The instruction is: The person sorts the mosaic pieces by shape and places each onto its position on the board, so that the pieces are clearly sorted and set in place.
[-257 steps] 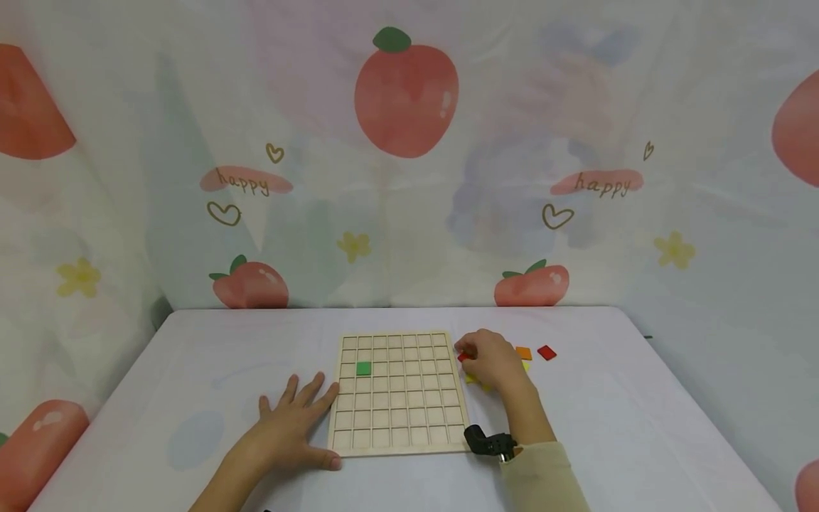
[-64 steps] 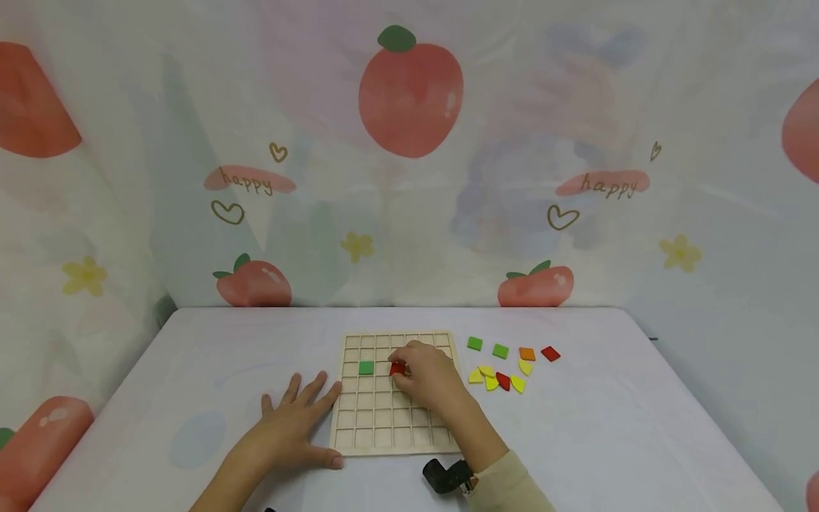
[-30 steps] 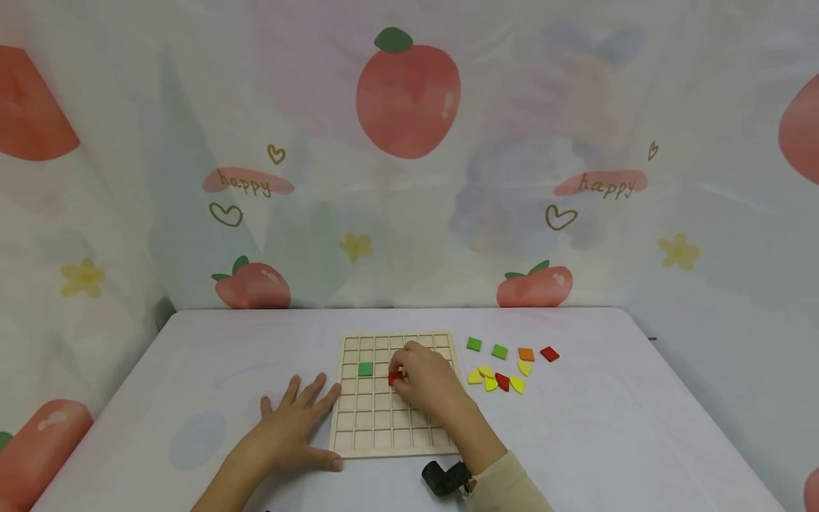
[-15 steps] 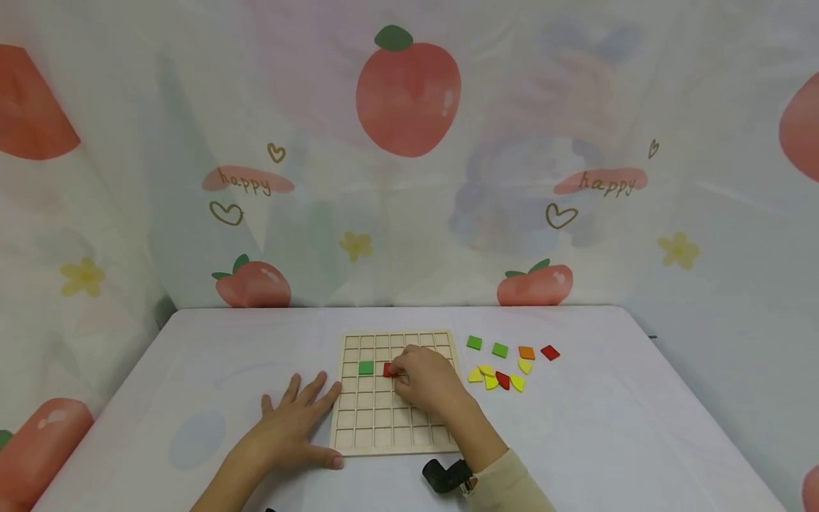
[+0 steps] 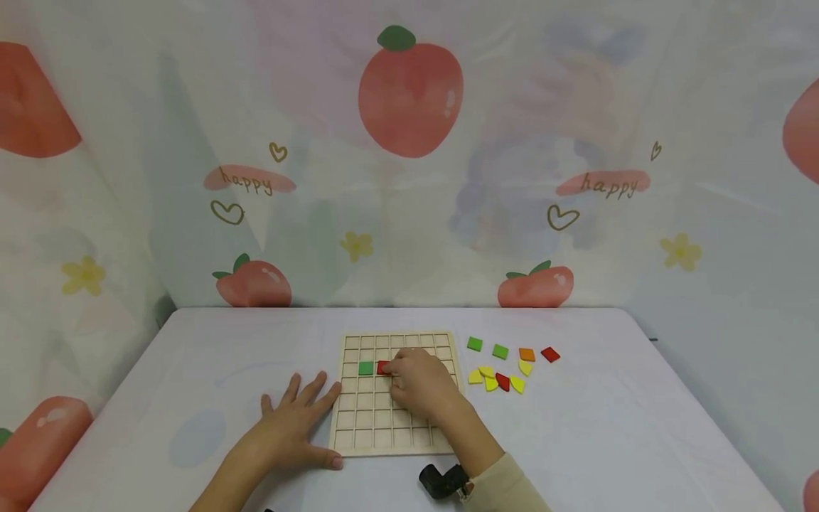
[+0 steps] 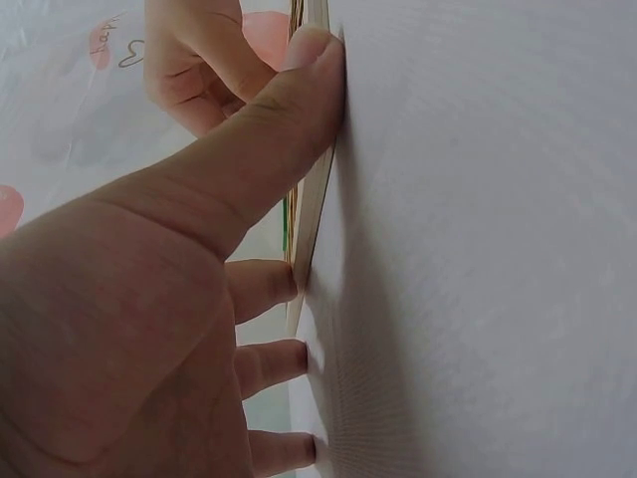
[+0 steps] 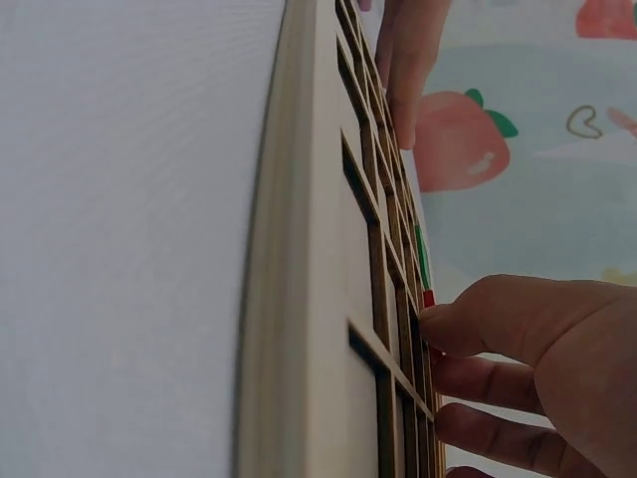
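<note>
A square wooden grid board (image 5: 397,452) lies flat on the table. One green square tile (image 5: 366,368) sits in a cell towards its upper left. Just right of it, a red tile (image 5: 382,368) lies at the neighbouring cell; whether it is fully seated cannot be told. My right hand (image 5: 421,384) holds this red tile at its right edge with curled fingers, covering part of it. The right wrist view shows the thumb (image 7: 476,317) close to the tile. My left hand (image 5: 288,431) rests with spread fingers along the board's left edge, thumb at the near corner.
Right of the board lie two light green tiles (image 5: 500,351), an orange tile (image 5: 527,354), a red tile (image 5: 550,354), several yellow pieces (image 5: 517,385) and a red piece (image 5: 502,382). A printed cloth backdrop (image 5: 409,235) stands behind the table.
My right hand picked up a red tile from beside the board and brought it over the grid. It has since shifted left, up to the green tile. The left hand stays put.
</note>
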Tool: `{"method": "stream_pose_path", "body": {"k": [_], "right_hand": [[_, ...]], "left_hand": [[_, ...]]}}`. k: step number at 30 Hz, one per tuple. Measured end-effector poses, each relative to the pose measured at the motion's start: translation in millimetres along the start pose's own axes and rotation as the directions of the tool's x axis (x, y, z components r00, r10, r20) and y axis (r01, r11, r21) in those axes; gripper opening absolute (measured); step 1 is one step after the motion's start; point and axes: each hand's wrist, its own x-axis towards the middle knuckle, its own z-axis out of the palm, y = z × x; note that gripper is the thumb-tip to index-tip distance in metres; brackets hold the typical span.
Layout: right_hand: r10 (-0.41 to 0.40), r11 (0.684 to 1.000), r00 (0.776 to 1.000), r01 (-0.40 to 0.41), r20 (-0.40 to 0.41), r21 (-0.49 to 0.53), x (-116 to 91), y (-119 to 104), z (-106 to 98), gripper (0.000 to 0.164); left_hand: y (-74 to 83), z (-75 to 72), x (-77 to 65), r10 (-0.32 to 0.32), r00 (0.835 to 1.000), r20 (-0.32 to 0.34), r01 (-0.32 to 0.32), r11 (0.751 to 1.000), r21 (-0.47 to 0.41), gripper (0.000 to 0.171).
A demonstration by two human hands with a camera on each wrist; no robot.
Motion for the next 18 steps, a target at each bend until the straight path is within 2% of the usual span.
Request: {"method": "stream_pose_path", "body": {"k": [8, 18], "right_hand": [[0.017, 1.0, 1.0, -0.017, 0.026, 0.014, -1.1, -3.1, -1.1, 0.027], [0.003, 0.999, 0.999, -0.005, 0.034, 0.039, -0.8, -4.9, 2.0, 0.025]], "left_hand": [[-0.3, 0.4, -0.6, 0.019, 1.0, -0.011, -0.019, 1.0, 0.023, 0.119], [-0.6, -0.9, -2.0, 0.021, 1.0, -0.007, -0.021, 1.0, 0.003, 0.117]]}}
